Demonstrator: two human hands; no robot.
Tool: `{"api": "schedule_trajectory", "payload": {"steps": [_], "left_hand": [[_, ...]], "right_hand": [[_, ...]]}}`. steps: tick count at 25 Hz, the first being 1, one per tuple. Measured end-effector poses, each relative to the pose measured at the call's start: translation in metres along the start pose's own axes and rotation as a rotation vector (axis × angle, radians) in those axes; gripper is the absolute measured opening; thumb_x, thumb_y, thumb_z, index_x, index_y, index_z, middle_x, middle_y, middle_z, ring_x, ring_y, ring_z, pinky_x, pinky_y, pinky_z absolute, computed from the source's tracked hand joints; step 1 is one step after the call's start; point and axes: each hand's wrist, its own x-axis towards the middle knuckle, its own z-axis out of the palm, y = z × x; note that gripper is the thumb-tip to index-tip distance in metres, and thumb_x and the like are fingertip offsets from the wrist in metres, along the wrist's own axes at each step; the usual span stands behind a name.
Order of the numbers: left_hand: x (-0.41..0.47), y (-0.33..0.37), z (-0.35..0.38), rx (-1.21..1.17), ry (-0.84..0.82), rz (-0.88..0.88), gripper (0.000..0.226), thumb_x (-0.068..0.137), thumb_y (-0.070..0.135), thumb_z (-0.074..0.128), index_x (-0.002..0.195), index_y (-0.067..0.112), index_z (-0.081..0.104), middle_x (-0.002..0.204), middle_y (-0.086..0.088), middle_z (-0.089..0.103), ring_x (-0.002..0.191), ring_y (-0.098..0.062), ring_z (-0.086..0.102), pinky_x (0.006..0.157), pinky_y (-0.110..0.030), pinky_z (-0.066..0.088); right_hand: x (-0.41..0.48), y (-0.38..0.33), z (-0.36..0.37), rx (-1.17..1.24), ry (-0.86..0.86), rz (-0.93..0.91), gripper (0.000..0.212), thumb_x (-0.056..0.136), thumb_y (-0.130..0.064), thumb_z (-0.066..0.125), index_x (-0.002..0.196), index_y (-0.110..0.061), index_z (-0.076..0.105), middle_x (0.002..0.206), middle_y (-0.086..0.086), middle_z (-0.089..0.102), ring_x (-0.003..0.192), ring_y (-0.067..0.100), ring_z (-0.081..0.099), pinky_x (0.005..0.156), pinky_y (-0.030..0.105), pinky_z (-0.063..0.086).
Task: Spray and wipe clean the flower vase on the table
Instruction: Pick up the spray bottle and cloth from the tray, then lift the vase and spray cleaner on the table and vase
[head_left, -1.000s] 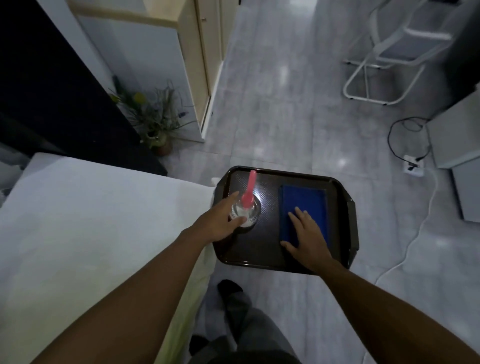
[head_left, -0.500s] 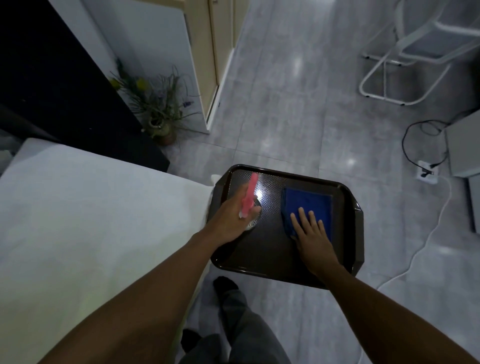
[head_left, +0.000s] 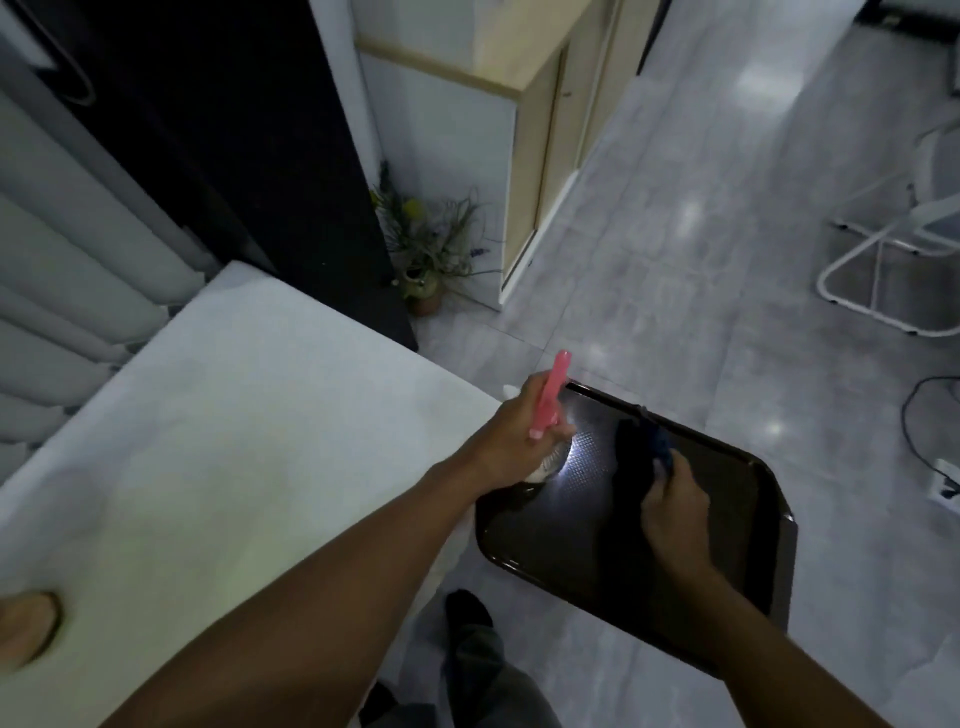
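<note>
Vase (head_left: 423, 291) sits on the floor by the cabinet, not the table. Left hand (head_left: 511, 436) grips the pink-topped spray bottle (head_left: 549, 397), right hand (head_left: 672, 506) pinches the blue cloth (head_left: 655, 441) off the tray (head_left: 748, 566). I'd lift both clear before turning.

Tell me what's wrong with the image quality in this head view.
Head view: dim overall; harsh white glare on the dark brown plastic tray beside the pink-topped spray bottle in the left hand; the dark blue cloth gripped by the right hand is motion-blurred; wide-angle bending at the edges.
</note>
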Motion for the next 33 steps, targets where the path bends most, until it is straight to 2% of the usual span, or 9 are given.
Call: {"api": "schedule_trajectory", "payload": {"steps": [5,8,11,17,22,24,27,30,33], "left_hand": [[-0.04,0.017,-0.082,-0.011,0.307,-0.017,0.06,0.099,0.027,0.064,0.145,0.04,0.027,0.108,-0.006,0.063,0.091,-0.009,0.064,0.082,-0.021,0.05],[-0.088,0.016,-0.125,-0.006,0.452,-0.124,0.058,0.099,0.034,0.061,0.145,0.041,0.027,0.11,0.009,0.06,0.095,-0.003,0.064,0.078,-0.013,0.049],[-0.152,0.006,-0.155,0.011,0.646,-0.218,0.045,0.099,0.037,0.06,0.138,0.037,0.036,0.12,0.018,0.057,0.097,-0.002,0.064,0.081,-0.017,0.044],[-0.296,-0.022,-0.18,0.007,1.032,-0.288,0.026,0.101,0.026,0.054,0.125,0.037,0.053,0.115,0.015,0.066,0.078,0.007,0.063,0.062,-0.008,0.044],[-0.399,-0.047,-0.172,-0.024,1.238,-0.329,0.047,0.101,0.023,0.055,0.109,0.068,0.047,0.103,0.027,0.063,0.082,0.0,0.064,0.069,-0.015,0.046],[-0.431,-0.058,-0.166,-0.052,1.278,-0.369,0.052,0.102,0.025,0.055,0.117,0.073,0.043,0.106,0.03,0.063,0.086,0.004,0.065,0.069,-0.009,0.044],[-0.468,-0.075,-0.159,-0.083,1.343,-0.408,0.046,0.102,0.024,0.056,0.137,0.052,0.046,0.114,0.022,0.066,0.097,0.01,0.063,0.08,-0.004,0.045],[-0.497,-0.088,-0.159,-0.108,1.442,-0.436,0.033,0.1,0.019,0.06,0.128,0.035,0.058,0.114,0.006,0.06,0.102,-0.001,0.062,0.092,-0.027,0.051],[-0.518,-0.099,-0.162,-0.105,1.499,-0.41,0.023,0.098,0.017,0.061,0.119,0.025,0.062,0.11,-0.001,0.059,0.096,-0.014,0.065,0.086,-0.038,0.056]], "right_hand": [[0.004,-0.107,0.032,0.534,-0.164,0.262,0.034,0.108,-0.034,0.046,0.133,-0.013,0.057,0.116,0.008,0.066,0.088,0.015,0.06,0.066,0.03,0.046],[-0.015,-0.164,0.062,0.823,-0.397,0.393,0.041,0.097,-0.039,0.066,0.13,-0.016,0.062,0.118,0.007,0.069,0.103,0.029,0.067,0.089,0.048,0.057],[-0.058,-0.216,0.099,0.855,-0.634,0.2,0.039,0.085,-0.03,0.083,0.119,-0.015,0.07,0.108,0.007,0.079,0.098,0.031,0.075,0.075,0.043,0.064],[-0.175,-0.277,0.172,0.404,-0.842,-0.226,0.022,0.096,-0.001,0.062,0.102,-0.021,0.066,0.099,0.01,0.073,0.095,0.031,0.071,0.086,0.049,0.06],[-0.279,-0.273,0.221,-0.118,-0.864,-0.754,0.026,0.099,-0.001,0.048,0.122,-0.006,0.061,0.097,0.019,0.073,0.075,0.027,0.069,0.062,0.028,0.052],[-0.319,-0.26,0.236,-0.281,-0.952,-0.842,0.039,0.102,-0.011,0.048,0.141,-0.011,0.052,0.124,0.015,0.07,0.105,0.03,0.069,0.084,0.035,0.055],[-0.367,-0.233,0.259,-0.657,-1.024,-0.967,0.056,0.107,-0.024,0.04,0.16,-0.016,0.023,0.168,0.009,0.025,0.149,0.027,0.036,0.113,0.042,0.042],[-0.398,-0.212,0.268,-1.019,-1.042,-1.09,0.063,0.102,-0.035,0.048,0.159,-0.02,0.025,0.173,0.006,-0.005,0.155,0.035,0.014,0.109,0.049,0.045],[-0.411,-0.216,0.269,-1.157,-1.006,-1.142,0.062,0.089,-0.054,0.052,0.141,-0.019,0.05,0.168,0.009,0.02,0.148,0.04,0.027,0.101,0.047,0.047]]}}
